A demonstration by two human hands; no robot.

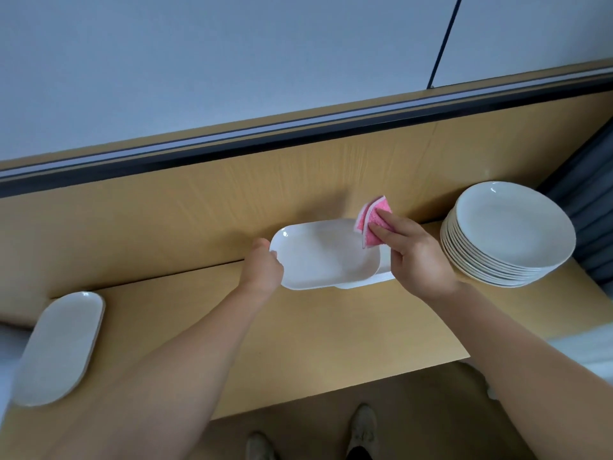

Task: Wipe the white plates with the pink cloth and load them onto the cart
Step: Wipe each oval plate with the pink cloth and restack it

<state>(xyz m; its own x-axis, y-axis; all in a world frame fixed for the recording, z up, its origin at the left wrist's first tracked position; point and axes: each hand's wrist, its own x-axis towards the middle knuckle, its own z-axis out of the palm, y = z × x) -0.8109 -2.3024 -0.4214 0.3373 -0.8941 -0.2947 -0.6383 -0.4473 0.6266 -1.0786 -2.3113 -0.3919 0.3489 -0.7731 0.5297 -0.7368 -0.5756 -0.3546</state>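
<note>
From the head camera, over a wood-grain desk, wiping apparently in hand. Just above centre, an oblong white plate, gripped at its nine-o'clock end by the left hand, fingers curled round the rim. At the plate's two-o'clock corner, the right hand, pinching a folded pink cloth against the rim. Directly beneath, peeking out toward five o'clock, the edge of a second oblong plate on the desk. At three o'clock of the frame, a stack of round plates; at eight o'clock, more oblong plates by the desk's edge. Probably rigid and smooth-glazed, moderately heavy, slippery if damp, liable to chip if knocked against the one below. Best taken by the short ends, thumb over the rim and fingers underneath. Cloth soft and light, easily bunched in a pinch. No cart identifiable.
</note>
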